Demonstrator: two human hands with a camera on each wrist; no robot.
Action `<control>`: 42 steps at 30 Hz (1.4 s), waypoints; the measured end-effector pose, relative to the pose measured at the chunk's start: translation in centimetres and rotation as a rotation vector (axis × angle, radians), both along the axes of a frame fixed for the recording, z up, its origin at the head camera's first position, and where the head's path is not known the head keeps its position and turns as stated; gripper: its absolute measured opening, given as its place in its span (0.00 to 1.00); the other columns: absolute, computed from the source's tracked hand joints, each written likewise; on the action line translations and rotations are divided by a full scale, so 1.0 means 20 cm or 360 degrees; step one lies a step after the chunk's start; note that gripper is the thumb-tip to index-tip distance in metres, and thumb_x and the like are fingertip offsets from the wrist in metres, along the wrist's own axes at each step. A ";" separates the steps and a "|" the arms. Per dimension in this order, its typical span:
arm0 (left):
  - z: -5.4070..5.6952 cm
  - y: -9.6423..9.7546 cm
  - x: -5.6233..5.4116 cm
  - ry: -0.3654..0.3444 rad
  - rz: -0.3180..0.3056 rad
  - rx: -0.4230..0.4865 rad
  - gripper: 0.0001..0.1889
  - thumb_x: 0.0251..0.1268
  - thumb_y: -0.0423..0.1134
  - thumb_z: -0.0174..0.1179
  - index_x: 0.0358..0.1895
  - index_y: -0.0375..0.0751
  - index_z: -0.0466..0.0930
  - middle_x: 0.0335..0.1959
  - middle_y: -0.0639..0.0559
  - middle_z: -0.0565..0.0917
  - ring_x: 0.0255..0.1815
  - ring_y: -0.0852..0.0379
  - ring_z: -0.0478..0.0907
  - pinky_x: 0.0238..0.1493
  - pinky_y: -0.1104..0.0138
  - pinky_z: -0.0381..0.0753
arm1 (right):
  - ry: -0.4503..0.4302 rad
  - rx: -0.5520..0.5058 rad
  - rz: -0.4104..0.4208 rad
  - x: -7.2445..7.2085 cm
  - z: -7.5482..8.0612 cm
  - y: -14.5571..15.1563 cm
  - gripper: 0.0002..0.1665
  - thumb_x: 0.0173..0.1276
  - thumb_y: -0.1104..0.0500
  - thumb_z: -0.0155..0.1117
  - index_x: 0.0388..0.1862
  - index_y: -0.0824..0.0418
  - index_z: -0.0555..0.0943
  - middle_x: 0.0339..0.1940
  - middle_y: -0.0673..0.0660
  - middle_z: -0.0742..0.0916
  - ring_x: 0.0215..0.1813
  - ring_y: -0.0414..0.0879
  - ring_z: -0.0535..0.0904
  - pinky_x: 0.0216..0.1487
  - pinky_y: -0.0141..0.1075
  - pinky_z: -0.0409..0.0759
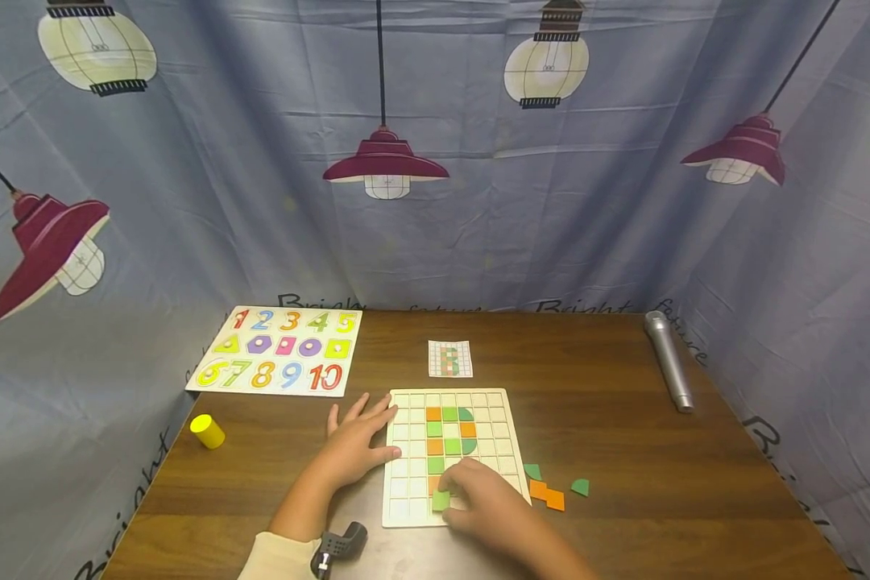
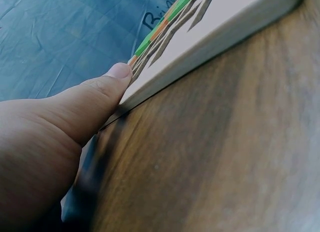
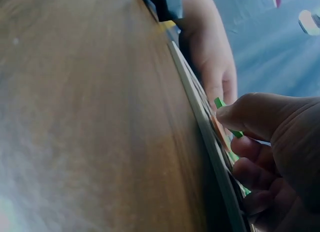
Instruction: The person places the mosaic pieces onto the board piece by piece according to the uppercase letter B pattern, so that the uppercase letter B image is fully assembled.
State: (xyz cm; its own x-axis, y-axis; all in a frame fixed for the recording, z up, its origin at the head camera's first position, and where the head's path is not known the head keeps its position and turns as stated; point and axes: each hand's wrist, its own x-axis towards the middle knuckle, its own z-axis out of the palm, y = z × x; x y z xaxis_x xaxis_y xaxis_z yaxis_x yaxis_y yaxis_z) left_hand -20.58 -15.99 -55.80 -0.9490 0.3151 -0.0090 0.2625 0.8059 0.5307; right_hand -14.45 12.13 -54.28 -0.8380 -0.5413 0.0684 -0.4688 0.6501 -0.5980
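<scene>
A pale wooden grid board [image 1: 408, 487] lies on the table, with orange and green square tiles and dark green rounded tiles set in its middle columns. Over its lower part my right hand [image 1: 489, 501] pinches a light green square tile [image 1: 441, 501] between thumb and fingers; the right wrist view shows this green tile [image 3: 220, 104] edge-on, tilted above the board. My left hand [image 1: 355, 447] rests at the board's left edge with fingers spread. In the left wrist view the thumb [image 2: 102, 89] presses on the board's rim.
Loose orange tiles [image 1: 547, 493] and dark green rounded tiles [image 1: 580, 486] lie right of the board. Behind it is a small pattern card [image 1: 449, 359]. A number puzzle board [image 1: 275, 350] and a yellow cylinder [image 1: 207, 432] sit left, a grey microphone [image 1: 669, 362] far right.
</scene>
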 end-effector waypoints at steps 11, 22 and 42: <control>0.00 0.00 0.00 -0.0001 -0.0001 -0.0012 0.41 0.64 0.60 0.70 0.79 0.55 0.70 0.85 0.60 0.59 0.87 0.40 0.47 0.76 0.28 0.23 | 0.0062 0.0116 0.0043 0.01 0.00 -0.02 0.13 0.58 0.55 0.79 0.41 0.47 0.85 0.40 0.39 0.83 0.41 0.32 0.74 0.46 0.33 0.80; 0.01 0.00 0.00 0.0006 0.0004 -0.0010 0.41 0.64 0.60 0.70 0.79 0.55 0.69 0.85 0.59 0.59 0.87 0.39 0.47 0.76 0.28 0.24 | 0.0104 0.0125 0.0073 0.01 0.00 -0.01 0.13 0.57 0.54 0.79 0.41 0.46 0.86 0.40 0.37 0.83 0.42 0.32 0.75 0.48 0.33 0.81; 0.01 0.00 0.00 -0.0004 -0.0002 0.0014 0.40 0.65 0.58 0.71 0.79 0.55 0.70 0.85 0.59 0.60 0.87 0.40 0.47 0.76 0.28 0.24 | 0.0030 -0.0152 -0.0092 -0.01 -0.02 0.06 0.13 0.62 0.59 0.76 0.42 0.42 0.86 0.39 0.36 0.82 0.39 0.32 0.75 0.42 0.30 0.79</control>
